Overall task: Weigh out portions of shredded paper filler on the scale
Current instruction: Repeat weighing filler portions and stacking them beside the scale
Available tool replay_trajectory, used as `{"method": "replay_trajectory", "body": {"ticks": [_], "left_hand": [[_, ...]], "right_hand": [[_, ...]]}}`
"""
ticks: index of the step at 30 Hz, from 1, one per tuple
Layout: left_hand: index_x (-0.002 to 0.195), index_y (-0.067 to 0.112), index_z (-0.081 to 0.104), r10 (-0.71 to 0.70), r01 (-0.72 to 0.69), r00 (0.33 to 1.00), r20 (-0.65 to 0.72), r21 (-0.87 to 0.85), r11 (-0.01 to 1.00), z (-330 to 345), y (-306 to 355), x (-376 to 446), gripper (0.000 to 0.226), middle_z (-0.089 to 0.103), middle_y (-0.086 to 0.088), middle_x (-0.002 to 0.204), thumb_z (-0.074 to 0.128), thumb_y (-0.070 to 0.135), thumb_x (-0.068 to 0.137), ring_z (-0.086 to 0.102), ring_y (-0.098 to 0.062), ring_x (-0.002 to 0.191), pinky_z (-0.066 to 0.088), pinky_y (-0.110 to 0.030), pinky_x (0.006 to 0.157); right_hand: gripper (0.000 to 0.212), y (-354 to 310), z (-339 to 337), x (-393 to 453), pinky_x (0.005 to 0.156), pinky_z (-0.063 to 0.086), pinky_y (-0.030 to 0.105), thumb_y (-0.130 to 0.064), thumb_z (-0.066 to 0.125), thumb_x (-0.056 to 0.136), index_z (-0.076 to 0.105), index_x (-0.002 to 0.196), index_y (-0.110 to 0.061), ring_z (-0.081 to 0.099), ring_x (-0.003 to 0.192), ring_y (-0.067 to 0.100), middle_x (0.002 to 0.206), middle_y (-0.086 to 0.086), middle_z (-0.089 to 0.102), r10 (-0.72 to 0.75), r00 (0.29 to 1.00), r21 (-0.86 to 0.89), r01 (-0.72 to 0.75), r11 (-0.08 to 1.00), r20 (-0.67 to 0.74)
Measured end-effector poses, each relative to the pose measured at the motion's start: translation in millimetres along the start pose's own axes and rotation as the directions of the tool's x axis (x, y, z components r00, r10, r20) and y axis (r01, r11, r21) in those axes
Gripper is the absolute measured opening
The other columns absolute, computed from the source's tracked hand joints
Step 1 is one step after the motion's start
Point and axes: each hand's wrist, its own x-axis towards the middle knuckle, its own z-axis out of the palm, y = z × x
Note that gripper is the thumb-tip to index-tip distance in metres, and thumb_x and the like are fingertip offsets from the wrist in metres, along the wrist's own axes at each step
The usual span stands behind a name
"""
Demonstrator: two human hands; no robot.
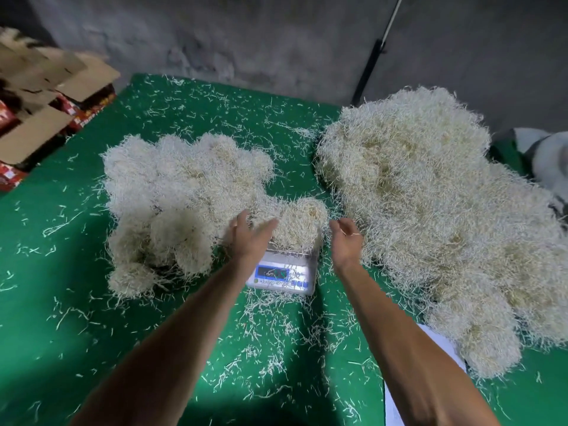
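Note:
A small white digital scale (284, 273) stands on the green table, its lit display facing me. A clump of pale shredded paper (299, 224) sits on its platform. My left hand (250, 235) is at the clump's left side with straight fingers against the paper. My right hand (345, 241) hovers just right of the clump, fingers loosely curled, holding nothing that I can see. A large heap of shredded paper (436, 210) lies to the right. Several rounded weighed-looking clumps (181, 195) lie bunched to the left.
The green table cover (61, 302) is littered with loose paper strands. Open cardboard boxes (46, 103) stand at the far left edge. A grey wall runs behind, with a dark pole (368, 72) leaning on it. A white sack (550, 161) sits at the right edge.

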Motion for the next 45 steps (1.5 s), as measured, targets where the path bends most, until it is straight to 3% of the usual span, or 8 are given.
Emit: {"method": "replay_trajectory", "body": {"ticks": [6, 10, 15, 18, 25, 36, 41, 45], "left_hand": [[0.155, 0.050, -0.008, 0.060, -0.226, 0.962, 0.266, 0.652, 0.724, 59.5, 30.1, 42.3, 0.129, -0.011, -0.002, 0.169, 0.076, 0.078, 0.061, -0.001, -0.043, 0.153, 0.018, -0.073, 0.114], [0.155, 0.047, -0.009, -0.001, -0.299, 0.923, 0.384, 0.722, 0.624, 85.2, 24.2, 58.3, 0.131, -0.002, -0.003, 0.169, 0.085, 0.059, 0.064, 0.010, -0.041, 0.152, 0.022, -0.070, 0.113], [0.158, 0.034, 0.012, 0.129, -0.433, 0.880, 0.457, 0.659, 0.615, 90.1, 20.5, 71.1, 0.101, 0.036, -0.007, 0.160, 0.079, 0.026, 0.083, 0.037, -0.034, 0.144, 0.032, -0.055, 0.115], [0.151, 0.031, 0.029, 0.146, -0.422, 0.853, 0.502, 0.496, 0.759, 77.6, 47.9, 74.8, 0.079, 0.066, -0.005, 0.117, 0.075, 0.033, 0.087, 0.067, -0.011, 0.086, 0.055, -0.031, 0.072], [0.156, 0.023, 0.030, 0.216, -0.331, 0.850, 0.480, 0.168, 0.929, 62.4, 143.4, 67.2, 0.078, 0.043, 0.015, 0.039, 0.071, 0.028, 0.090, 0.033, 0.000, 0.034, 0.027, -0.020, 0.034], [0.155, 0.020, 0.033, 0.302, -0.363, 0.873, 0.384, 0.095, 0.927, 56.0, 169.1, 32.1, 0.082, 0.057, 0.012, 0.060, 0.074, 0.031, 0.085, 0.040, -0.001, 0.039, 0.038, -0.022, 0.039], [0.159, 0.011, 0.019, 0.178, -0.183, 0.975, 0.134, 0.024, 0.983, 21.1, 159.0, 57.7, 0.097, 0.048, -0.029, 0.145, 0.076, 0.035, 0.083, 0.053, -0.040, 0.130, 0.052, -0.048, 0.100], [0.159, 0.004, 0.017, 0.165, -0.163, 0.986, 0.034, -0.045, 0.986, 36.7, 147.1, 60.0, 0.095, 0.054, -0.005, 0.128, 0.074, 0.031, 0.087, 0.054, -0.015, 0.110, 0.044, -0.023, 0.088]], "right_hand": [[0.060, -8.2, 33.1, 41.5, 0.085, 0.056, 0.015, -0.025, 0.063, 0.100, 0.036, 0.153, -0.012, 0.055, 0.129, 0.027, 0.152, 0.009, 0.046, 0.052, 0.992, -0.033, -0.048, 0.998, 0.117], [0.068, -8.2, 44.8, 56.4, 0.074, 0.058, 0.032, -0.039, 0.061, 0.101, 0.029, 0.155, -0.012, 0.063, 0.079, 0.022, 0.103, 0.018, 0.068, 0.222, 0.944, -0.101, -0.202, 0.974, 0.244], [0.070, -9.0, 43.4, 76.3, 0.087, 0.059, 0.037, -0.059, 0.058, 0.095, 0.047, 0.125, 0.003, 0.058, 0.076, 0.012, 0.081, 0.007, 0.051, 0.292, 0.912, -0.281, -0.212, 0.936, 0.287], [0.049, -32.3, 30.4, 99.7, 0.065, 0.057, 0.034, -0.045, 0.056, 0.102, 0.054, 0.110, 0.003, 0.053, 0.056, 0.011, 0.073, 0.007, 0.056, 0.318, 0.922, -0.247, -0.262, 0.933, 0.223], [0.030, -124.9, 16.3, 140.7, 0.053, 0.048, 0.026, -0.019, 0.051, 0.105, 0.058, 0.132, -0.006, 0.046, 0.052, 0.009, 0.118, 0.011, 0.066, 0.184, 0.971, -0.107, -0.169, 0.980, 0.151], [0.043, -169.3, -55.5, 172.5, 0.058, 0.044, 0.023, -0.016, 0.056, 0.103, 0.045, 0.140, 0.003, 0.049, 0.066, 0.013, 0.083, 0.004, 0.049, 0.193, 0.977, -0.137, -0.204, 0.969, -0.087], [0.037, -160.0, -125.5, 197.0, 0.077, 0.055, 0.031, -0.028, 0.043, 0.109, 0.057, 0.120, 0.005, 0.058, 0.084, 0.024, 0.113, 0.022, 0.065, 0.126, 0.954, 0.066, -0.112, 0.992, -0.271], [0.043, -154.4, -127.8, 178.8, 0.085, 0.061, 0.046, -0.037, 0.046, 0.108, 0.060, 0.109, 0.003, 0.072, 0.092, 0.031, 0.110, 0.024, 0.071, 0.068, 0.961, 0.023, -0.064, 0.998, -0.267]]}}
